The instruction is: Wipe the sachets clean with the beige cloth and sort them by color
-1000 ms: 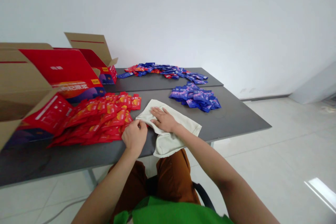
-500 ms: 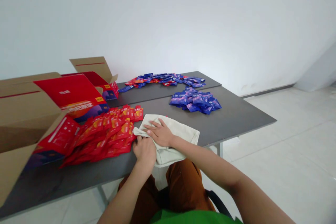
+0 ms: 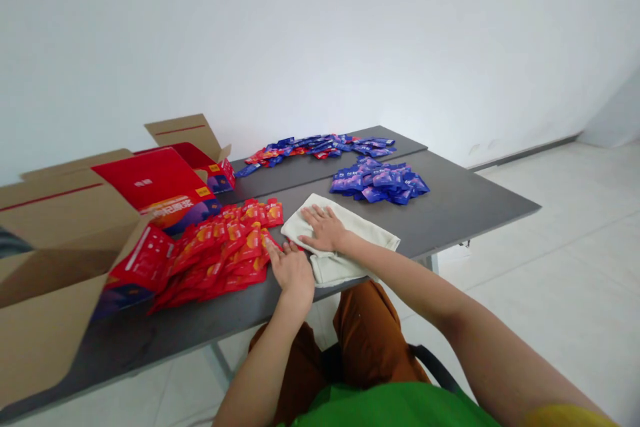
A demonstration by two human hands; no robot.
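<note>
Well, from the head view, the right hand (image 3: 324, 228) lay open and flat, fingers apart, on a folded cream cloth (image 3: 350, 247) near the grey table's (image 3: 450, 213) front edge, while the open left hand (image 3: 293, 273) rested just beside it, fingertips by the red sachets (image 3: 220, 257).

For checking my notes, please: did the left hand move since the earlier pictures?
Yes. The left hand moved to the right, closer to the pile of blue sachets.
</note>
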